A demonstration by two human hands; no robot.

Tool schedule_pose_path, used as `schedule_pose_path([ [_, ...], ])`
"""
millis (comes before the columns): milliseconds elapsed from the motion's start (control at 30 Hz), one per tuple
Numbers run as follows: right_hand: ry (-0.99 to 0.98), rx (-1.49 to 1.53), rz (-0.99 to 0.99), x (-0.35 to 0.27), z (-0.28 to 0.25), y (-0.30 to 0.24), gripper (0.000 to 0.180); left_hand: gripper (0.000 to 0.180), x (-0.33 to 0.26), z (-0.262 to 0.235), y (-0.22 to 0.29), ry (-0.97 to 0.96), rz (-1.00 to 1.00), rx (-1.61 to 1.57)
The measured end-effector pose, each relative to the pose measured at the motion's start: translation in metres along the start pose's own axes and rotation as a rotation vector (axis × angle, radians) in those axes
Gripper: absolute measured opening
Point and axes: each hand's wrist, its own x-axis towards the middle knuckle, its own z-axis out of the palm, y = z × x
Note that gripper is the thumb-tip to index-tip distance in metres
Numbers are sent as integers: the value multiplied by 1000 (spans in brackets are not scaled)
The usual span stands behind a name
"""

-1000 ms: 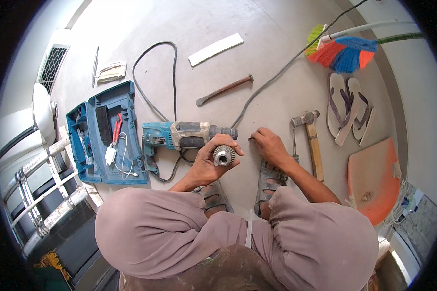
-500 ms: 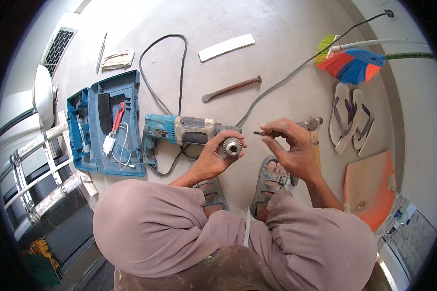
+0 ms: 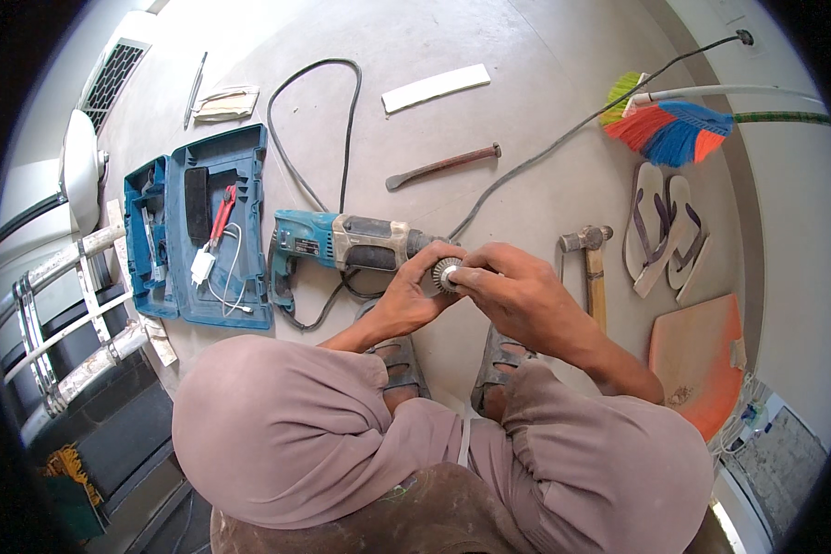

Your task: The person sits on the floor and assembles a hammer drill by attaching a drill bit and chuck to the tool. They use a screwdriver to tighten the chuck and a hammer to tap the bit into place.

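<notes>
Gripping the ribbed metal chuck (image 3: 446, 273) of a teal-and-grey corded power drill (image 3: 346, 245), both hands are closed on it.

The chuck is clamped by the left hand (image 3: 412, 294) from below and pinched by the right hand (image 3: 515, 294). A wooden-handled hammer (image 3: 591, 268) lies just right; beyond the left hand, an open blue plastic case (image 3: 240, 175) is seen.

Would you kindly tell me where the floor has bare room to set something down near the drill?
Bare floor lies between the iron bar and the drill, and between the hammer and the grey cable. It is crowded at the chuck, where the left hand and right hand meet, and beside the open case.
</notes>
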Motion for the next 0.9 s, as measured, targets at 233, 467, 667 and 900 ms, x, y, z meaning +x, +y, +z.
schedule_pose_path([
  [233, 76, 24, 100, -2, -9, 2, 22, 39, 1, -1, -6, 15, 46, 19],
  [467, 131, -80, 716, -86, 3, 56, 31, 41, 1, -4, -7, 49, 137, 50],
  [667, 158, -268, 972, -202, 69, 98, 45, 39, 3, -6, -1, 52, 96, 17],
  [900, 325, -204, 950, -215, 69, 80, 44, 35, -8, -13, 7, 146, 63, 184],
])
